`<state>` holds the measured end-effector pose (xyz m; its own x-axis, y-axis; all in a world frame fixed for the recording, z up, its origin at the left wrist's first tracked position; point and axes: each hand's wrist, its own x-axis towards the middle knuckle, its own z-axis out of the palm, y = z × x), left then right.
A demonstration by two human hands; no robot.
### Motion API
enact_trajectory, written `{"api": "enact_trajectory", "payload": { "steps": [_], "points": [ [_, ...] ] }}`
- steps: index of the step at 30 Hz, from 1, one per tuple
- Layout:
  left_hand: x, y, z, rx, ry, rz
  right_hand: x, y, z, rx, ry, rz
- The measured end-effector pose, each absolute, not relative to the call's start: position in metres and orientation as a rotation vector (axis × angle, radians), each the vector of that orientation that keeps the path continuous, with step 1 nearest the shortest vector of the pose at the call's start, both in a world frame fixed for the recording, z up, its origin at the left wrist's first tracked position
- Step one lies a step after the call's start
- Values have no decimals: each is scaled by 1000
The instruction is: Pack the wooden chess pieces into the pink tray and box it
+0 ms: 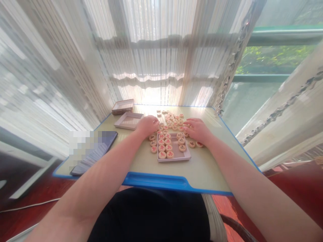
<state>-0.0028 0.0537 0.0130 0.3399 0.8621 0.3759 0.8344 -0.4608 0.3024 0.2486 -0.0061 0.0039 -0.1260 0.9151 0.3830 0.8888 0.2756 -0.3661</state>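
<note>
Discs [174,121] of pale wood, each marked in red or black, lie scattered over the far middle of the desk [151,168]. They lie flat with the marked face up, which probably keeps each one readable at a glance.

A shallow grey tray [179,155] sits nearer the body, squarely between the two forearms, so either hand can reach it. Its left part holds two neat columns of discs [165,148], a few more lie at its upper right, and the rest of its floor is bare. A short column of discs [153,144] lies on the desk just beside its left wall.

The left hand [147,125] rests palm down at the tray's far left corner, its fingers curled over the nearest loose discs. Whether it grips one I cannot tell, as the fingertips are hidden.

The right hand [198,130] lies flat at the far right corner, fingers stretched leftward across several discs, touching them but closed on nothing that shows. A few discs lie at its near edge, just right of the tray.

An open shallow box [128,121] and a second box [123,106] stand at the far left, seemingly set clear of the hands. A dark flat device [109,138] lies on the left. Sheer curtains [156,50] hang behind the desk.
</note>
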Motion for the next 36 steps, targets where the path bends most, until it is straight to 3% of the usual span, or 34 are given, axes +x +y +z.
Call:
{"api": "enact_trajectory", "payload": {
  "steps": [6,13,27,36],
  "points": [
    [-2,56,11,2634,1367,753,251,-1,0,-1548,-2067,125],
    [-13,70,3,2620,1536,781,256,3,0,-1536,-1936,104],
    [-8,62,9,2669,1447,833,250,-2,4,-1438,-2019,76],
    [-4,58,12,2661,1419,594,247,-8,8,-1461,-2137,62]
  ]
}}
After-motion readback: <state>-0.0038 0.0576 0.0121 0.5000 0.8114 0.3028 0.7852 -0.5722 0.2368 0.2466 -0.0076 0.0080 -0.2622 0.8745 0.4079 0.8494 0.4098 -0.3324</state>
